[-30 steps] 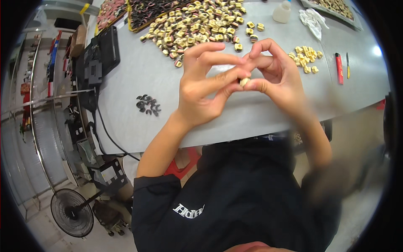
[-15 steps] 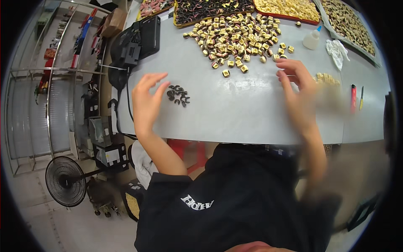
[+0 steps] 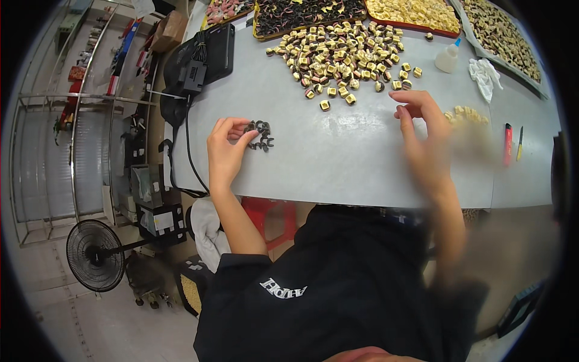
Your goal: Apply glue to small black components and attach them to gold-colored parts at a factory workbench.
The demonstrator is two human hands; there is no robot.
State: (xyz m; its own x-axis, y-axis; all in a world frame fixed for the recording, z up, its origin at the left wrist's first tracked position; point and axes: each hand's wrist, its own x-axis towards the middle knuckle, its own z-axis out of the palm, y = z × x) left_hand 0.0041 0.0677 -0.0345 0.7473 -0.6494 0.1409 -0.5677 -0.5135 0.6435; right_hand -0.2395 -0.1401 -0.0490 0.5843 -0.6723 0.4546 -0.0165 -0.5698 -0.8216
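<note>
My left hand (image 3: 228, 148) is at the small cluster of black curved pieces (image 3: 262, 143) on the left of the table. Its thumb and fingers close on a black piece at the cluster's near-left edge; the fingertips partly cover it. My right hand (image 3: 422, 130) hovers over the table's right half, thumb and fingers apart, with nothing seen between them. Beyond it lies a big heap of small cream-and-dark block pieces (image 3: 344, 51), a few of them strayed toward me. A short row of cream pieces (image 3: 467, 113), partly blurred, lies just right of my right hand.
Trays of black pieces (image 3: 307, 17), cream pieces (image 3: 413, 13) and mixed pieces (image 3: 503, 39) line the far edge. A blue-tipped white bottle (image 3: 447, 57), crumpled tissue (image 3: 484, 77), red cutter (image 3: 508, 143) and thin yellow-and-black tool (image 3: 519, 143) are at right. A black device with cable (image 3: 202, 60) occupies the left.
My left hand has moved right onto the black curved pieces, and its fingers have closed together. My right hand stays in nearly the same place, its fingers slightly shifted.
</note>
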